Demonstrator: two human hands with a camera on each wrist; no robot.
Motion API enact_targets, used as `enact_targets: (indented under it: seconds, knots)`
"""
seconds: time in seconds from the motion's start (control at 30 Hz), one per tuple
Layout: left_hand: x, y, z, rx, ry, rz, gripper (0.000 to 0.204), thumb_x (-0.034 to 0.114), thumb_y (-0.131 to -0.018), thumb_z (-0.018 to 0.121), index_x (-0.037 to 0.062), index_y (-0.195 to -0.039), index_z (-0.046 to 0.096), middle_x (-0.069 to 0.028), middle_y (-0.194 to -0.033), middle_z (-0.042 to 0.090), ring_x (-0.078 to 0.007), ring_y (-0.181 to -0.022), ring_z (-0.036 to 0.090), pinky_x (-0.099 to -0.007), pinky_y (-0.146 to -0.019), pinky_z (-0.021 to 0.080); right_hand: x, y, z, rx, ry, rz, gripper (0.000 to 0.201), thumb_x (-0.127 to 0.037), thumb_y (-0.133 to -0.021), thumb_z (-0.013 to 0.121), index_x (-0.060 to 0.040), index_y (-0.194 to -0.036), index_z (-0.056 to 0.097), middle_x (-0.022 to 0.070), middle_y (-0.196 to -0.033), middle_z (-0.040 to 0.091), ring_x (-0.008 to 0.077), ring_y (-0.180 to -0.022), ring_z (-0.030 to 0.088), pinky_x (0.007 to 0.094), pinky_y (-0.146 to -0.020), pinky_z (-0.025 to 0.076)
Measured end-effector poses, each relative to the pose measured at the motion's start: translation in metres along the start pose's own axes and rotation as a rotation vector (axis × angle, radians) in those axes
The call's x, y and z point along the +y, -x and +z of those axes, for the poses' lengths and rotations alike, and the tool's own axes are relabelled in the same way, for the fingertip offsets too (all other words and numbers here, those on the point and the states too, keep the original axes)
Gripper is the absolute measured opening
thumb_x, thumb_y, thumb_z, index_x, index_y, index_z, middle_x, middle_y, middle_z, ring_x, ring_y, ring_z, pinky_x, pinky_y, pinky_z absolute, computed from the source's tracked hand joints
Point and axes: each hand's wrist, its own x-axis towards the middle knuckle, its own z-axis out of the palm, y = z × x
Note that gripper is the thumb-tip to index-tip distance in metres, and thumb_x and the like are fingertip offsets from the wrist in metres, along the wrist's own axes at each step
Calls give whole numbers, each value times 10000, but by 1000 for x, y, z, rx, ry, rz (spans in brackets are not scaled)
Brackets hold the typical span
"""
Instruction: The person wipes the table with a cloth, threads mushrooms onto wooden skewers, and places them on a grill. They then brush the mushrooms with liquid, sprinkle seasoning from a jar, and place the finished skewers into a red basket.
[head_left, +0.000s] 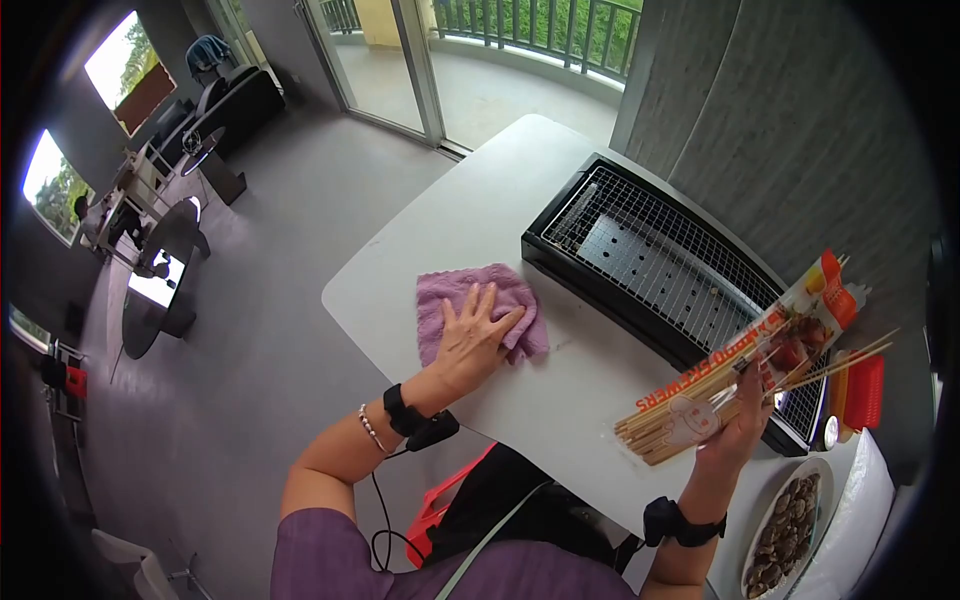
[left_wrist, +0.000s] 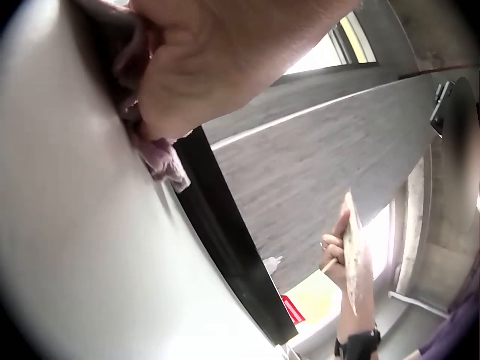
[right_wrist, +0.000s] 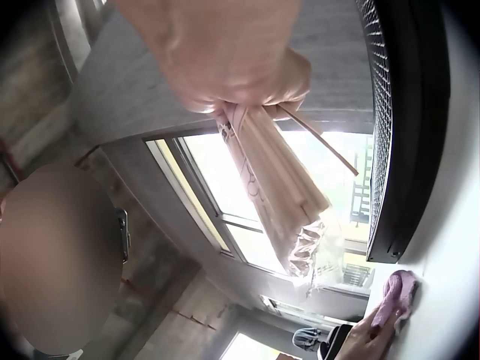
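My left hand rests with spread fingers on a purple cloth that lies rumpled on the white table. In the left wrist view, a folded bit of the cloth pokes out beneath that hand. My right hand grips a clear plastic pack of bamboo skewers, held up over the table's right side. A few loose skewers stick out beside the pack from the same grip. The right wrist view shows the pack hanging from the curled fingers, its crinkled end downward.
A black tabletop grill with a wire mesh stands along the wall side of the table. At the right are a plate of dark shellfish, a red basket and a white bag. A red stool stands below the table edge.
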Motion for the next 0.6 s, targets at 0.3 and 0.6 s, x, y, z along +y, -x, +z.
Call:
enact_targets:
  seconds: [0.3, 0.6]
  knots:
    - [-192, -103, 3, 248, -184, -376, 276, 96, -837, 465, 152, -1009, 674, -122, -1080, 602, -272, -943, 587, -364, -822, 467, -18, 18, -36, 240, 100, -8, 314, -221, -899, 559, -48, -1142, 460, 105, -984, 594, 207, -825, 629, 355, -669, 549]
    - [-147, -140, -43, 627, 299, 74, 349, -45, -713, 568, 130, -990, 689, -124, -1067, 616, -282, -965, 597, -345, -845, 489, -36, 12, -67, 372, 177, -30, 353, -309, -910, 535, -55, -1155, 515, 73, -931, 599, 174, -779, 618, 334, -631, 534]
